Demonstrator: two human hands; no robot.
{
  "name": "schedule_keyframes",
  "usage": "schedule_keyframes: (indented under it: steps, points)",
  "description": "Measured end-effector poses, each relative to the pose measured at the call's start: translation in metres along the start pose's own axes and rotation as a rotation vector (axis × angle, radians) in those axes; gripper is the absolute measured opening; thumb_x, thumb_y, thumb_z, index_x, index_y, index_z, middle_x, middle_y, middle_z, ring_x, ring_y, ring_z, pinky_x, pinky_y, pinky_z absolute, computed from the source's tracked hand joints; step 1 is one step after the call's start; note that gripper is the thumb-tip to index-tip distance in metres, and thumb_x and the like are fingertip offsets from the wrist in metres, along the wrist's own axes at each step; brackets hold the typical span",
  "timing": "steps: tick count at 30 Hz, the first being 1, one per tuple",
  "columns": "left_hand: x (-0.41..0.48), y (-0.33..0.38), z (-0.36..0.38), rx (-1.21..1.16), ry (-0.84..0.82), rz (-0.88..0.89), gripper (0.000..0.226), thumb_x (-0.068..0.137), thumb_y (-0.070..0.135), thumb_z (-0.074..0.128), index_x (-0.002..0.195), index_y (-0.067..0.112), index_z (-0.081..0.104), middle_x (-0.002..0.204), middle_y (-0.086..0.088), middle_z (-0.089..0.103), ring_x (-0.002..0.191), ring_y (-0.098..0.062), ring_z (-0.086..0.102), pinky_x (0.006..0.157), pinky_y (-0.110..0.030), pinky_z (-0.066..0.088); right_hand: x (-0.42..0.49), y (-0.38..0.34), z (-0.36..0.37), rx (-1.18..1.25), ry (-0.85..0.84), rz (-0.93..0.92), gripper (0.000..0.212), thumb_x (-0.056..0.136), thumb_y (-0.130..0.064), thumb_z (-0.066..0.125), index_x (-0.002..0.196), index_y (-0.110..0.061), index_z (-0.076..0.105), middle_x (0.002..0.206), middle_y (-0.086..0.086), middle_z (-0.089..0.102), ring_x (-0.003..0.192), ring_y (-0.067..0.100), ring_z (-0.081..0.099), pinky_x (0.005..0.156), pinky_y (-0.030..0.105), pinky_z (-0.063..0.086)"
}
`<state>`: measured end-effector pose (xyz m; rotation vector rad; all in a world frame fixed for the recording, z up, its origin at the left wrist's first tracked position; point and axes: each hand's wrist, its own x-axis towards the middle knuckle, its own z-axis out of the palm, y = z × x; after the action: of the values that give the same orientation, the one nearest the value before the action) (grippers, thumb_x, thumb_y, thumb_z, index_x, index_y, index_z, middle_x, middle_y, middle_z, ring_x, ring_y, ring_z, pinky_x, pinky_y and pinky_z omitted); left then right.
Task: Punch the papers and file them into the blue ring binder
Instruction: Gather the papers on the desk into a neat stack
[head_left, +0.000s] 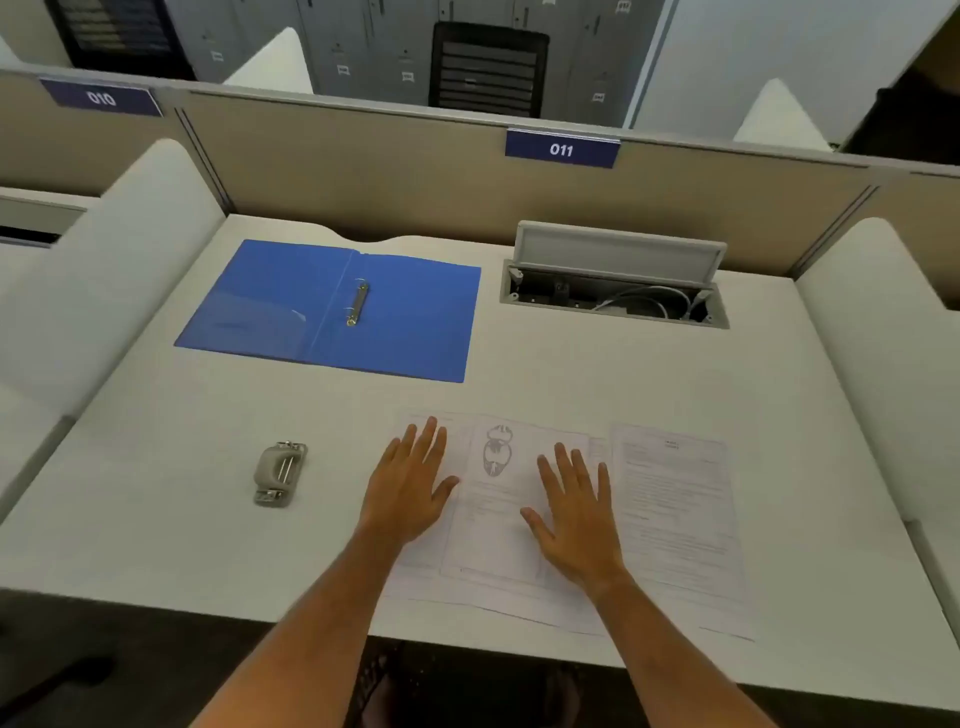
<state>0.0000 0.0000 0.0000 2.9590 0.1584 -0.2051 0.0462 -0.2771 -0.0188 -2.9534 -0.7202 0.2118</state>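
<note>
the person stands at a white desk (519, 364) with both palms pressed flat on the papers (519, 519) spread along the near edge. the left hand (410, 483) lies on the left part of the sheets, fingers straight and slightly fanned, holding nothing. the right hand (576, 514) lies just beside the sheet with a drawing on it, fingers likewise stretched out and gripping nothing. one more printed sheet (675, 509) sits at the right, overlapping the pile, so the sheets are not squared up.

the hole punch (280, 473) rests alone on the desk to the left of the papers, near but not touching them, and nobody touches it. the blue ring binder (332, 312) lies open and flat further back on the left, its ring mechanism (357, 304) in the middle fold; whether the rings are open i cannot tell from here. a cable box (615, 280) with its lid up sits at the back right.

to my eye this is the very start: nothing looks punched, nothing is filed. the step in hand seems to be gathering the sheets. next they would need sliding together into one even stack with edges aligned, then the punch brought over, or the stack taken to it, so one edge goes squarely into its slot.
</note>
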Motion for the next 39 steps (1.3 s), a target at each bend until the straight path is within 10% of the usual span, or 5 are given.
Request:
schedule_keyframes:
  steps: [5, 15, 39]
  points:
    - [-0.012, -0.016, -0.003, -0.103, -0.038, -0.075, 0.071, 0.102, 0.054, 0.052, 0.164, 0.028, 0.028, 0.174, 0.001, 0.021, 0.16, -0.028, 0.023, 0.126, -0.045, 0.026, -0.017, 0.007, 0.007, 0.092, -0.01, -0.126, 0.079, 0.099, -0.073, 0.045, 0.164, -0.03, 0.041, 0.174, 0.008, 0.033, 0.158, 0.037, 0.038, 0.126, 0.069, 0.026]
    - [-0.031, -0.076, -0.002, -0.027, -0.295, 0.173, 0.122, 0.071, 0.088, 0.063, 0.166, 0.039, 0.005, 0.175, 0.009, -0.006, 0.163, -0.024, 0.002, 0.128, -0.044, 0.007, -0.032, 0.03, 0.002, -0.017, -0.21, -0.236, 0.122, 0.071, -0.106, 0.042, 0.17, -0.045, 0.003, 0.182, 0.004, 0.004, 0.167, 0.033, 0.005, 0.128, 0.071, -0.001]
    - [-0.039, -0.048, 0.006, -0.1, -0.232, 0.138, 0.106, 0.086, 0.078, 0.057, 0.167, 0.031, 0.006, 0.176, 0.007, -0.008, 0.163, -0.026, 0.006, 0.13, -0.057, 0.018, -0.015, -0.008, 0.02, 0.05, -0.252, -0.167, 0.105, 0.078, -0.089, 0.047, 0.169, -0.041, 0.024, 0.182, -0.001, 0.004, 0.168, 0.027, -0.001, 0.128, 0.07, -0.007]
